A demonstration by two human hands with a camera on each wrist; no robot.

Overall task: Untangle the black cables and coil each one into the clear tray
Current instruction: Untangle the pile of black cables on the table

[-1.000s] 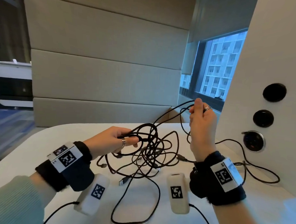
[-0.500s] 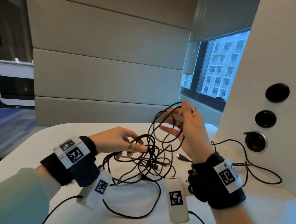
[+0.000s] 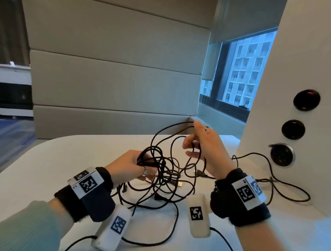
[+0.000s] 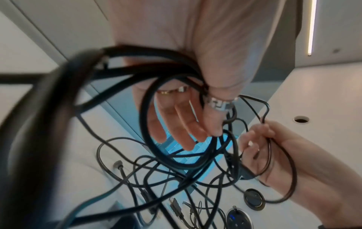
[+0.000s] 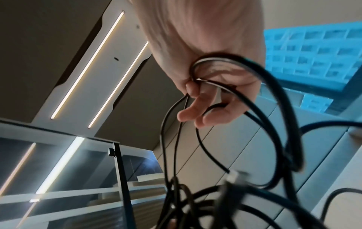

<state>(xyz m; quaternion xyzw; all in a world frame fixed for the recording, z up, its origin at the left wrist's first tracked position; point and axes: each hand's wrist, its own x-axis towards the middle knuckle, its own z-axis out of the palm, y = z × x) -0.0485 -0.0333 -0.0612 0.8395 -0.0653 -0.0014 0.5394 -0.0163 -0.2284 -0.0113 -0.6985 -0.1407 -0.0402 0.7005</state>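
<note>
A knot of thin black cables (image 3: 164, 175) lies on the white table (image 3: 63, 154), partly lifted between both hands. My left hand (image 3: 132, 165) grips a bunch of strands at the knot's left side; in the left wrist view thumb and fingers close round the cables (image 4: 172, 72). My right hand (image 3: 204, 144) is raised at the right, and loops of cable (image 5: 235, 86) pass through its curled fingers. Plug ends (image 3: 179, 184) lie loose under the knot. No clear tray shows in any view.
A white panel (image 3: 306, 65) with round sockets (image 3: 282, 155) stands at the right, one cable running to it. Padded wall panels (image 3: 115, 84) close off the back. White tagged units (image 3: 197, 213) hang below both wrists near the table's front.
My right hand came down from its raised pull, regripped the loops and now holds them lower and nearer the knot. The left hand stayed at the knot's left side.
</note>
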